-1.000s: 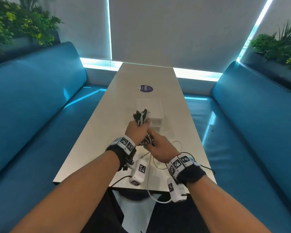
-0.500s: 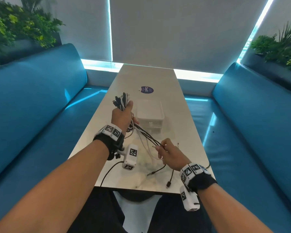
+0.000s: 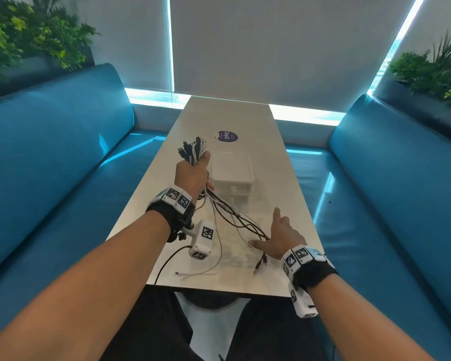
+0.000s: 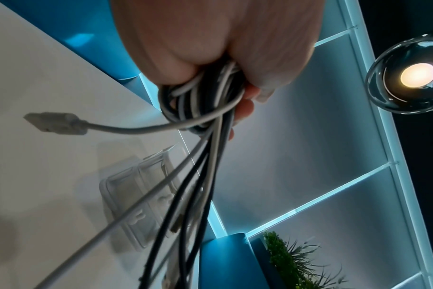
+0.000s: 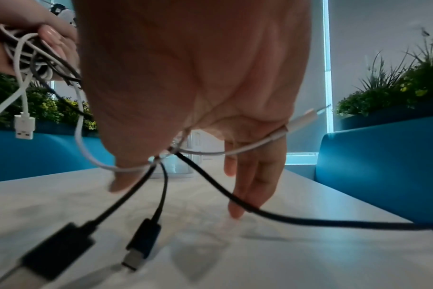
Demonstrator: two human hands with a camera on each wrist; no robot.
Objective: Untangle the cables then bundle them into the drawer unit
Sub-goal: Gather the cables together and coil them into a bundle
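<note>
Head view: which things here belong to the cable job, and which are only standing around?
Part of the job:
- cables, gripped in a bunch by the left hand
- right hand, fingers straight, combing the loose strands
- drawer unit, clear, on the table

Only standing around:
- round purple sticker
- blue benches
- plants

Cables (image 3: 228, 212) in L hand (image 3: 192, 175)

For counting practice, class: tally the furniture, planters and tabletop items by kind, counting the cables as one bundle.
Blue benches: 2
Planters: 2
Table: 1
Drawer unit: 1
Round sticker: 1
Cable bundle: 1
Total: 8
</note>
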